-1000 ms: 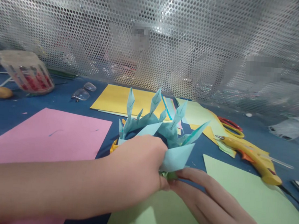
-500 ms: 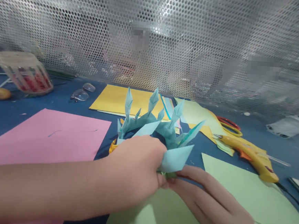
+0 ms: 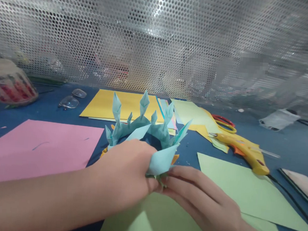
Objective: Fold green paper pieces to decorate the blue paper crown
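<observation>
A light blue folded-paper crown (image 3: 142, 121) with upright pointed tips stands at the middle of the table, in front of me. My left hand (image 3: 128, 174) is closed round the near part of its band, hiding much of that side. Close against it, my right hand (image 3: 198, 188) pinches the lower edge of the band, where a bit of green paper (image 3: 162, 179) shows between the fingers. Orange folded pieces peek out at both sides of the crown. Sheets of green paper (image 3: 156, 219) lie under the hands.
Pink paper (image 3: 61, 147) lies left, yellow sheets (image 3: 117, 103) behind. On the right are a yellow glue gun (image 3: 243, 151), scissors (image 3: 225, 124), a phone-like slab (image 3: 300, 184) and a face mask (image 3: 279, 119). Glasses (image 3: 71, 102) and a clear tub (image 3: 11, 86) stand back left, before a perforated metal screen (image 3: 158, 59).
The view has turned slightly right, so everything appears shifted left. Both hands keep their hold at the near side of the crown; the right fingers have shifted slightly.
</observation>
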A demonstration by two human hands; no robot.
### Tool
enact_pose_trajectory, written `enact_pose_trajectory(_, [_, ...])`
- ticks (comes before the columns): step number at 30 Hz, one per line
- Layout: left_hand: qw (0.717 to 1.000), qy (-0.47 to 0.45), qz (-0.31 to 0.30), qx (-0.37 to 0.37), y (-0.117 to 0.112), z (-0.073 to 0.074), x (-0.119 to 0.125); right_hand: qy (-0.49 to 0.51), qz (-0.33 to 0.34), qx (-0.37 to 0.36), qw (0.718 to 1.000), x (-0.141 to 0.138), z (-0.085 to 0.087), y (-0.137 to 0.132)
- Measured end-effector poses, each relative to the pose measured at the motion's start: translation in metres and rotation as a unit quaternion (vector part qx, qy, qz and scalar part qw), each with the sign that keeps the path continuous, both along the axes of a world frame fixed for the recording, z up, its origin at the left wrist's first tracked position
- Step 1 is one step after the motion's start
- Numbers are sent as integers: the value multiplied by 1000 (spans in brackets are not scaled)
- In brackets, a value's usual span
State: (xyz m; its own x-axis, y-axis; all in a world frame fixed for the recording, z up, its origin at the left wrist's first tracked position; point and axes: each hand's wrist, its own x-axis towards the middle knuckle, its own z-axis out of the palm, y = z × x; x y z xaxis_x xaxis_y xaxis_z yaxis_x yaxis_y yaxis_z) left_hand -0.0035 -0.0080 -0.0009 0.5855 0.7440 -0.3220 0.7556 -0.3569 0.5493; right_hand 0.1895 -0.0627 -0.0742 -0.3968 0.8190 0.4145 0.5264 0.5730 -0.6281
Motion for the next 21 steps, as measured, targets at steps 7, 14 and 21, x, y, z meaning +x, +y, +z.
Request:
enact_pose_trajectory(7, [999, -7, 41, -20, -1, 2, 1, -3, 1, 6, 1000, 2, 1, 2])
enact_pose_trajectory(14, [999, -47, 16, -14, 2, -7, -2, -30, -47, 82, 995, -7, 4, 3])
enact_pose_trajectory(21, [997, -76, -2, 15, 3, -12, -1, -89, 3, 224, 970, -3, 3, 6])
